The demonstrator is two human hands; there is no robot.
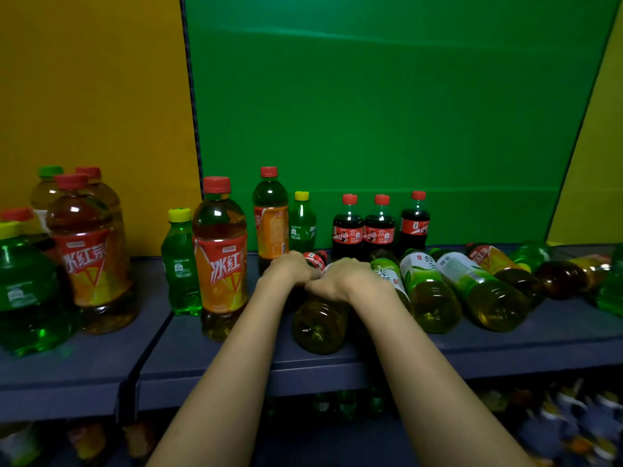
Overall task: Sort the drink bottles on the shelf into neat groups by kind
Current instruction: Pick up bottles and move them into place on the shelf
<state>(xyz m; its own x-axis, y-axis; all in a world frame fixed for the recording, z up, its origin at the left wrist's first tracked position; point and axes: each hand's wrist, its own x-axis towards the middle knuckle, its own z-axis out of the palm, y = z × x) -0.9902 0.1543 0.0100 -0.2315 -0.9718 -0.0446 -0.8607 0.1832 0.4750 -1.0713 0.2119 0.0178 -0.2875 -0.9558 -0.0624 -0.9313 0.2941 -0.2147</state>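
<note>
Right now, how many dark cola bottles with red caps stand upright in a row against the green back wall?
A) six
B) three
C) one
B: three cola bottles stand upright side by side at the back of the shelf, each with a red cap and red label. One more small cola bottle lies on its side by the hands.

On the dark blue shelf [505, 348], three small cola bottles [379, 230] stand upright in a row at twelve o'clock, red caps up. At three o'clock two green tea bottles [429, 291] lie on their sides, touching, bases toward me. A third green tea bottle [320, 326] lies likewise at six o'clock, its neck under my right hand [347, 278]. At nine o'clock a red-labelled iced tea bottle [219, 261] stands beside a small green soda bottle [180, 267].
</note>
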